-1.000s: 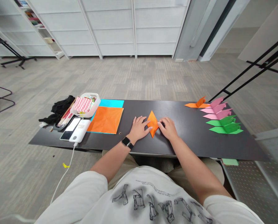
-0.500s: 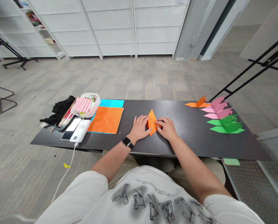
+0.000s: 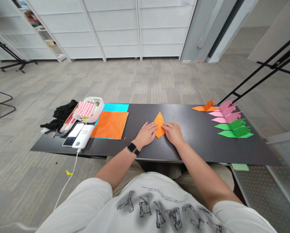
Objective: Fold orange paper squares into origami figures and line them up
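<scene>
On the dark table in front of me lies a folded orange origami paper (image 3: pixel 160 127), kite-shaped, one point away from me and one toward me. My left hand (image 3: pixel 146 133), with a watch on the wrist, holds its left edge under closed fingertips. From the other side, the fingers of my right hand (image 3: pixel 174 132) are together and press on the right edge. The fingertips cover parts of both edges, so any small flap beneath them is hidden.
Orange sheets (image 3: pixel 110 124) lie over blue sheets (image 3: pixel 117 107) to the left. Beyond them are a white basket (image 3: pixel 100 108), a white power bank (image 3: pixel 83 137) with a cable, and a phone (image 3: pixel 72 137). Folded green birds (image 3: pixel 236 132), pink birds (image 3: pixel 226 114) and an orange bird (image 3: pixel 206 106) line the right.
The orange paper now lies flatter and more symmetrical; the flap raised at its right is down. My left fingers have drawn together, and my right fingers have straightened onto the paper.
</scene>
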The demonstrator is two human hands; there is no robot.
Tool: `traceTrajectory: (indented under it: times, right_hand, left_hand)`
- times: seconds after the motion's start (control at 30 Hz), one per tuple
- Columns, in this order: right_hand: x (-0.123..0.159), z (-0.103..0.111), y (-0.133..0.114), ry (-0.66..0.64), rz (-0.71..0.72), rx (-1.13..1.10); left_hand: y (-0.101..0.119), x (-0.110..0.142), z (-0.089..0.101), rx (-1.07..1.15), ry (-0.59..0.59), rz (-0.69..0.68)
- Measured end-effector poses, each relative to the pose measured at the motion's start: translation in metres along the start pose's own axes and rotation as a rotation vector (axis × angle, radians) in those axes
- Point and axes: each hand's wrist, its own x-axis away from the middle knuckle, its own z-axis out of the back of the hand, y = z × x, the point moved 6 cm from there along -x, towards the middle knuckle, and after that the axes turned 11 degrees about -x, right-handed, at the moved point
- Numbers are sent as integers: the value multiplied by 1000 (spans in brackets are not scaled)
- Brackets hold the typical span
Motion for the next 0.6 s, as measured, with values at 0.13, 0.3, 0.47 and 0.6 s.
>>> traceTrajectory:
  times: [0.13,0.3,0.47,0.6]
  right_hand:
    - [1,1,-1,2,-12,0]
    - [4,3,0,-22,2,3]
    - [7,6,-2,-44,24,-7]
    - [7,7,-3,-47,27,-19]
  left_hand:
    - [1,1,3,5,-8,17]
    - [1,4,4,8,-15,22]
    - [0,6,5,21,-51,-6]
    - [0,7,11,68,-37,-66]
